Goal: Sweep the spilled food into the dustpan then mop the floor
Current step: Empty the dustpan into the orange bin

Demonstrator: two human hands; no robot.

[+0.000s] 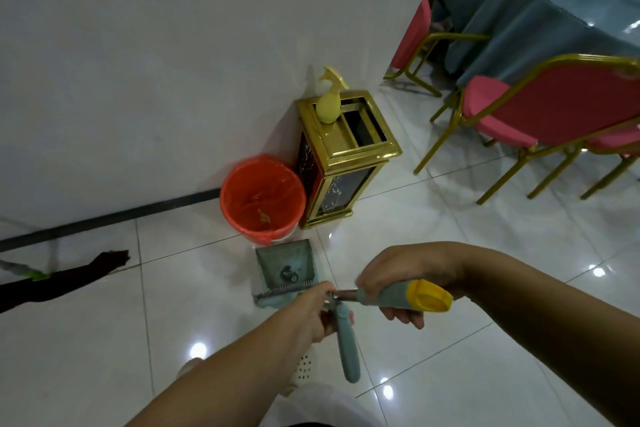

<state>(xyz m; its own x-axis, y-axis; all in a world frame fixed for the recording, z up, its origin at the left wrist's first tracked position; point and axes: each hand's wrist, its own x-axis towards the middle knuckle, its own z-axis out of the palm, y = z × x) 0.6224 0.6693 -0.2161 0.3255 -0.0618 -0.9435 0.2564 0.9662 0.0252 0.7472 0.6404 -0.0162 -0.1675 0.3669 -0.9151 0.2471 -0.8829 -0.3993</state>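
Just in front of the orange bucket [262, 198], the dustpan [285, 269] sits on the floor. The right hand [405, 276] is wrapped round a yellow-capped handle [405, 298]; the left hand [317, 308] clasps a second teal handle [347, 345].

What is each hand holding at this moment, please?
Left hand: grips the grey-green handle that points down toward the person.
Right hand: grips the yellow-capped handle, above the dustpan.
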